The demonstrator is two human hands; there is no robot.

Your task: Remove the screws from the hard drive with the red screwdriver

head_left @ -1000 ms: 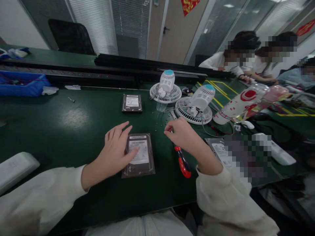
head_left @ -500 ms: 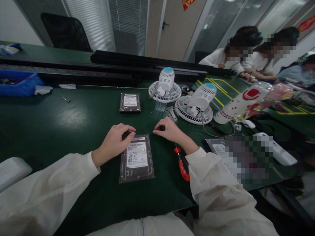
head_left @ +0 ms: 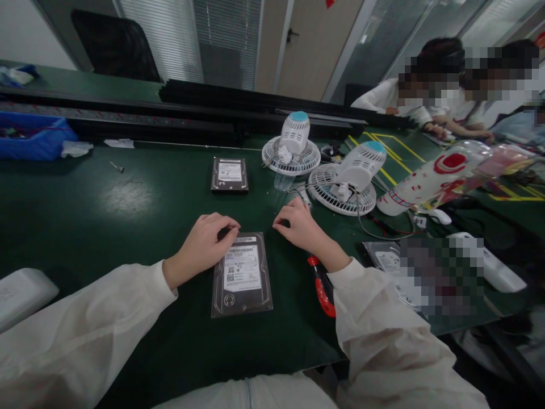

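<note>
On my feed, two white fans (head_left: 357, 170) lie grille-down on the green desk (head_left: 162, 199); I see a blue bin (head_left: 34, 141) far left, a black chair (head_left: 114, 45) beyond, and a closed door (head_left: 319, 45).

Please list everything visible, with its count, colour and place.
Near hard drive: 1, grey, front centre
Far hard drive: 1, grey, beyond
Third hard drive: 1, grey, right
Screwdriver: 1, red/black, right front
Fans: 2, white/blue, centre right
Cup: 1, clear, by fans
Bottle: 1, white/red, right
Bin: 1, blue, left
Paper scraps: 2, white, left
Metal piece: 1, silvery, left
Plastic objects: 2, white, left/right
Clutter: uncountable, mixed, right
Rails: several, black, back
Table: 1, green, foreground
Chair: 1, black, back
Door: 1, beige, back
People: 3 visible, pale clothing, back right
Left hand: 1, sleeve white, by near drive
Right hand: 1, sleeve white, right of drive
</note>
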